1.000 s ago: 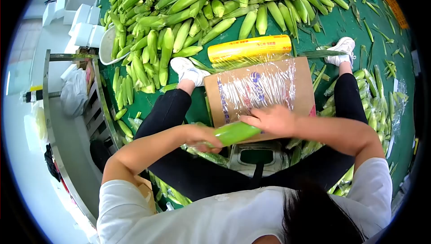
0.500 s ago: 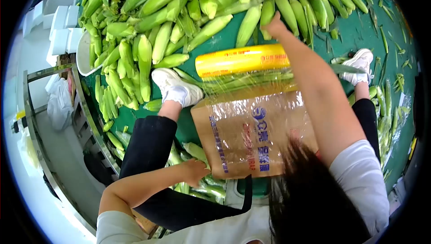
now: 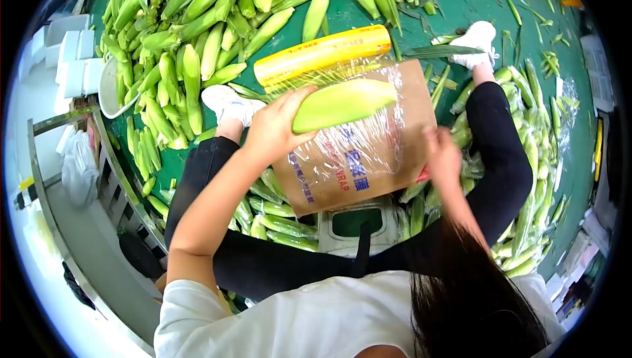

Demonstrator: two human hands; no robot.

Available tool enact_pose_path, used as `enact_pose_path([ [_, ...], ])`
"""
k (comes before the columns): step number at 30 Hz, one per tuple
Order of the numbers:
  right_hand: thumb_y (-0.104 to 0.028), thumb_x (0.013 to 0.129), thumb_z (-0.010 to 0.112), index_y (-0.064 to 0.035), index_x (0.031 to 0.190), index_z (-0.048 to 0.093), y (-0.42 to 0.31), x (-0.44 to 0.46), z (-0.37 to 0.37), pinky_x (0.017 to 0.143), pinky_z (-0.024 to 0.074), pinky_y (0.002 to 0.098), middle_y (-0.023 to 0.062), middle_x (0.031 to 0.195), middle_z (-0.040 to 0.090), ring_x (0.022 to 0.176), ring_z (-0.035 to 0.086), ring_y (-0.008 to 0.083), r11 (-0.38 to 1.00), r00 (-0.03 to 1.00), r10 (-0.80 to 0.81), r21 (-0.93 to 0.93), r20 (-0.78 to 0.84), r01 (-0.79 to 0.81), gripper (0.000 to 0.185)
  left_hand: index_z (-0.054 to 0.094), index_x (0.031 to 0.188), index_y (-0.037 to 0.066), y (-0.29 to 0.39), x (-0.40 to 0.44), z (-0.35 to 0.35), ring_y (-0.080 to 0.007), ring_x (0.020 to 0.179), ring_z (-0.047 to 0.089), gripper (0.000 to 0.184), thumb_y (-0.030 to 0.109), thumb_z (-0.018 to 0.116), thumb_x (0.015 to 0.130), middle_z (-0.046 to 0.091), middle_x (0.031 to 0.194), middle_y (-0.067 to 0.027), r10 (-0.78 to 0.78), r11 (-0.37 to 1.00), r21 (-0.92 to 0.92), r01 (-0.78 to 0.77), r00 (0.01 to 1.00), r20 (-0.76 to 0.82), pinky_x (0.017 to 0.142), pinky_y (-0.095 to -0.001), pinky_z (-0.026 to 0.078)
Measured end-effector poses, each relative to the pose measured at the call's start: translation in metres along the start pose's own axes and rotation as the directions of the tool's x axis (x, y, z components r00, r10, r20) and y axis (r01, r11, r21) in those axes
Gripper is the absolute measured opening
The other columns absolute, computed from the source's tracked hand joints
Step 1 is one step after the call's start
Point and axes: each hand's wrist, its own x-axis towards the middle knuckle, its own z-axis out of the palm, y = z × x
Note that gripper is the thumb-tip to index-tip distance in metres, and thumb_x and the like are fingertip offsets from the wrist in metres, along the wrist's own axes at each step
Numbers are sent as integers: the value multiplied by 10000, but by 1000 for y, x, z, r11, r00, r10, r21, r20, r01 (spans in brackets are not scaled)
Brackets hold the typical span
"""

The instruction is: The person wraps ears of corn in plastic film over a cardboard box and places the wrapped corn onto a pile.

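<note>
My left hand [image 3: 280, 123] grips one end of a green corn cob [image 3: 345, 104], which lies across the film-covered top of a cardboard box [image 3: 309, 187]. At the box's right edge is my right hand [image 3: 442, 154], blurred, its fingers bent in; whether they hold anything is too smeared to tell. A yellow roll of cling film [image 3: 322, 54] lies along the far side of the box, with clear film running from it over the cardboard.
A large pile of unwrapped corn [image 3: 191, 29] covers the far left floor. Film-wrapped cobs [image 3: 526, 160] lie at the right, and others [image 3: 283, 225] near the stool [image 3: 329, 230]. A metal rack [image 3: 59, 226] stands at the left. White shoes flank the box.
My right hand has come back from the corn pile to the box's right edge. My left hand has moved up onto the box and now holds a cob. The view has shifted.
</note>
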Motion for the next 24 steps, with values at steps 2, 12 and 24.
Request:
enact_pose_path([
  [2, -461, 885, 715, -98, 1125, 659, 10, -36, 30, 816, 533, 452, 131, 1017, 693, 960, 674, 330, 885, 995, -83, -463, -46, 53, 438, 531, 1384, 119, 1, -17, 36, -356, 1014, 669, 733, 261, 855, 742, 664, 1120, -123, -79, 997, -17, 80, 997, 16, 891, -428, 546],
  [12, -6, 884, 594, 22, 901, 600, 0, -45, 26, 980, 439, 349, 135, 1238, 574, 1147, 558, 257, 738, 796, -574, 300, -192, 605, 33, 439, 1520, 351, 3, -61, 110, -323, 1267, 502, 798, 149, 754, 815, 532, 1354, -122, 4, 988, 153, -8, 1000, 22, 1087, -539, 365],
  [24, -340, 776, 792, -231, 1485, 487, -89, 20, 99, 1002, 424, 447, 38, 1354, 598, 1203, 563, 260, 114, 186, -802, -159, 568, 981, 779, 610, 1057, 123, -20, -134, 139, -249, 1178, 560, 217, 214, 691, 878, 612, 1182, -53, 131, 956, 280, -87, 981, -145, 1069, -434, 411],
])
